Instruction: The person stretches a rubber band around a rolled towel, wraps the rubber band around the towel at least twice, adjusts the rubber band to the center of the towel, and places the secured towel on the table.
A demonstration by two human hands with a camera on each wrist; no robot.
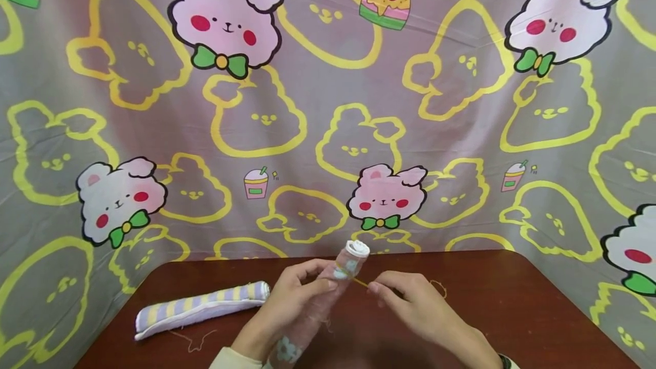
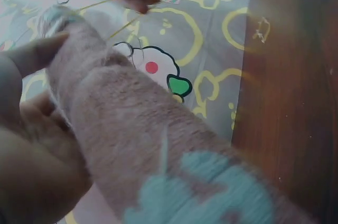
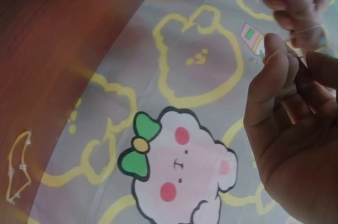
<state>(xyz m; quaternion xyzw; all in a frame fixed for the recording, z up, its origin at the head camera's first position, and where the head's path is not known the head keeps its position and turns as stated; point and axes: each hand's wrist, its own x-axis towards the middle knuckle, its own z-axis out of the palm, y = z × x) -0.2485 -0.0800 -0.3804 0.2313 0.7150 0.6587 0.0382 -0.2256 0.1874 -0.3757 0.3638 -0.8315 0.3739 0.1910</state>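
A rolled pink towel with pale blue patches stands tilted over the table, its white-edged end up. My left hand grips the roll near that upper end, thumb on the near side. A yellow rubber band goes around the roll just above the left thumb. My right hand, to the right of the roll, pinches the band between thumb and fingers and holds it stretched away. Two taut strands of the band show in the left wrist view, running from the towel to the right fingers.
Another rolled towel, striped purple and yellow, lies on the brown table at the left. Loose thread lies in front of it. A spare rubber band rests on the table at the right. A patterned curtain hangs behind.
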